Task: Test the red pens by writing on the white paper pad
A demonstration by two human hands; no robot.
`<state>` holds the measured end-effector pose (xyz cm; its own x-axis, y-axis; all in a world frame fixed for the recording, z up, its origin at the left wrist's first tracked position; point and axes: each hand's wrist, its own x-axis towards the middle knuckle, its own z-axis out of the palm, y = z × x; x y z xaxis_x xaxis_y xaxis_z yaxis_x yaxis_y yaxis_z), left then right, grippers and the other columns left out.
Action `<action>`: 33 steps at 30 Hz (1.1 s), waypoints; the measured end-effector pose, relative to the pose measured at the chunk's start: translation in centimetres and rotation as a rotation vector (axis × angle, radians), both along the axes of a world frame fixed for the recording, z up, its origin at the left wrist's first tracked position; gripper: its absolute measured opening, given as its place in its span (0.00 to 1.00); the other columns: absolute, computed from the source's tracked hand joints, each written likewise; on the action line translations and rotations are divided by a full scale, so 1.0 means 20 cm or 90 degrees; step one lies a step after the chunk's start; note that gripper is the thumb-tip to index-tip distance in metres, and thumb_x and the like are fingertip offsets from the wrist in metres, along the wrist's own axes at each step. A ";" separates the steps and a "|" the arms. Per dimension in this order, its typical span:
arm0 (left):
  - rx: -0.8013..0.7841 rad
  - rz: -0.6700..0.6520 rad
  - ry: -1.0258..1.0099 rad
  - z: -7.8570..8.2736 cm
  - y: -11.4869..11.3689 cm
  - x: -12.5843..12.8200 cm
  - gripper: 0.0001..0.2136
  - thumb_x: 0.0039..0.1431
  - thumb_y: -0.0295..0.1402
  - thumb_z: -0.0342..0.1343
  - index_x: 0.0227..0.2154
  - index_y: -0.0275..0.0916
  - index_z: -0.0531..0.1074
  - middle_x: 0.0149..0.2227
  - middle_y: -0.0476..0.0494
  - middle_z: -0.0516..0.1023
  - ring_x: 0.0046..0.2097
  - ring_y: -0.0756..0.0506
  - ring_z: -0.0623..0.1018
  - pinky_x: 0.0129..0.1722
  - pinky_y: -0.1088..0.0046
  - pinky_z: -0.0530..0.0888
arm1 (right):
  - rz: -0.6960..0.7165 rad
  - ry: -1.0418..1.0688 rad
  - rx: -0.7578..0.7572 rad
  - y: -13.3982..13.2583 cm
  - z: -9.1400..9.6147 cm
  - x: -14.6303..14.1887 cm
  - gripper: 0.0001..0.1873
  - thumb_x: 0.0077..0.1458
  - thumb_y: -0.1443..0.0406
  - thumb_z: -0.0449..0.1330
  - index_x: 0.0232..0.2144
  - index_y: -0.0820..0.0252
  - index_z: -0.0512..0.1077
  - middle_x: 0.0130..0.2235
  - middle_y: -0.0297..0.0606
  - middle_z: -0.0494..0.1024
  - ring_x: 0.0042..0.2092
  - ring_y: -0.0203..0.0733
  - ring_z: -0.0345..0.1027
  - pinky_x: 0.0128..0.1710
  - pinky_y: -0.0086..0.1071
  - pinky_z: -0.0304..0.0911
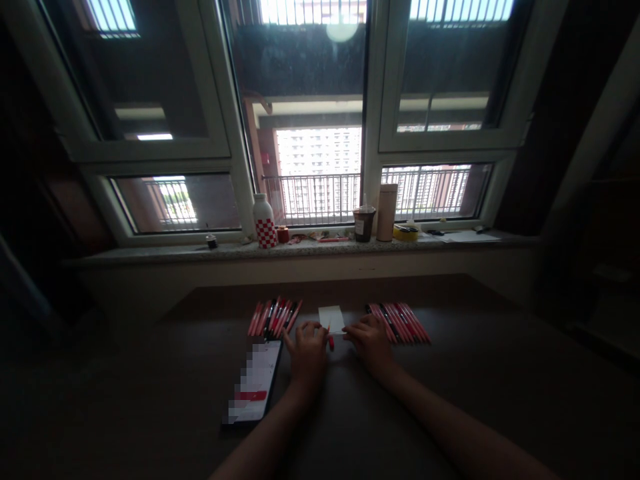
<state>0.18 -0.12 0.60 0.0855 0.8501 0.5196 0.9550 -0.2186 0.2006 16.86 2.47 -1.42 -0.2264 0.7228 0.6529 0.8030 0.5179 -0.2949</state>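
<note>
A small pale sheet of paper lies on the dark table between my hands. My left hand is palm down, its thumb and near fingers closed at the paper's lower left edge, its outer finger stretched to the side. My right hand pinches the lower right corner with curled fingers. A small red piece, like a pen cap, sits just below the paper beside my left thumb. One row of red and black pens lies beyond my left hand. Another row of pens is partly covered by my right hand.
A phone with a lit screen lies left of my left forearm. Behind the table, the windowsill holds a checkered bottle, a drink cup, a tan flask and a yellow tape roll.
</note>
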 end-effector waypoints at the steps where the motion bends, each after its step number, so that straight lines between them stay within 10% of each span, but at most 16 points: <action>1: -0.001 0.001 -0.001 0.00 0.00 0.00 0.11 0.62 0.34 0.45 0.39 0.47 0.74 0.47 0.46 0.74 0.53 0.40 0.66 0.60 0.38 0.44 | -0.002 -0.002 -0.001 0.00 0.00 0.00 0.07 0.56 0.63 0.62 0.38 0.49 0.77 0.36 0.33 0.81 0.43 0.46 0.62 0.47 0.40 0.47; 33: -0.027 -0.019 -0.090 0.00 0.00 0.02 0.19 0.58 0.21 0.43 0.46 0.45 0.72 0.41 0.45 0.77 0.48 0.44 0.73 0.61 0.41 0.42 | -0.089 0.001 -0.026 0.00 0.01 0.01 0.07 0.57 0.62 0.61 0.38 0.50 0.78 0.36 0.33 0.81 0.42 0.46 0.62 0.45 0.38 0.49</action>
<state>0.53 -0.21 0.55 0.0393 0.8697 0.4920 0.9099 -0.2346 0.3421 17.11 2.54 -1.25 -0.1206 0.7729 0.6229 0.8662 0.3885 -0.3143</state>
